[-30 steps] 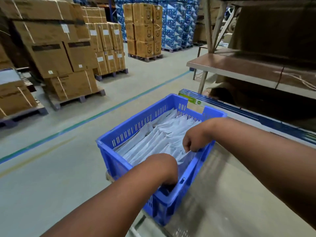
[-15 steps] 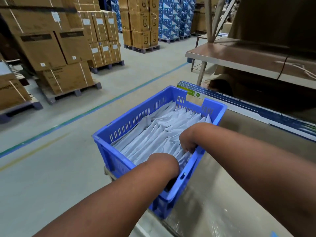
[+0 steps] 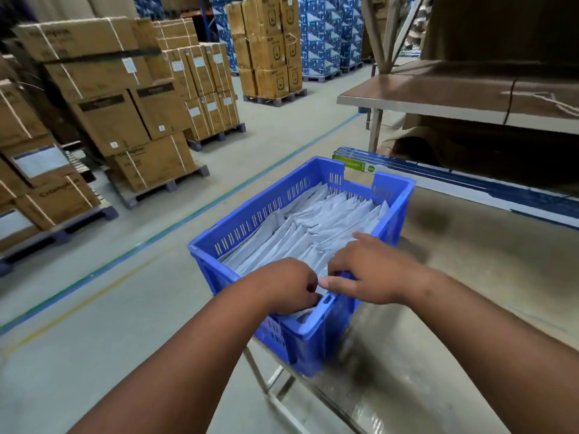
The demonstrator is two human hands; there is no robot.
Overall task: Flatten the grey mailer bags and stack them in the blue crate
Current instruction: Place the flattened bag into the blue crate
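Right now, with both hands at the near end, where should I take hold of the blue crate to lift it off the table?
Probably by the handle cut-outs in the two short end walls of the blue crate: one at the near rim by the left hand and right hand, one notched into the far rim. Come from above and outside each end; the long slotted walls show no handle, and grey mailer bags fill the inside.

I see mailer bags (image 3: 316, 227) lying in the crate (image 3: 250, 220), crate on the table (image 3: 470, 277) corner, boxes (image 3: 103, 98) beyond left.
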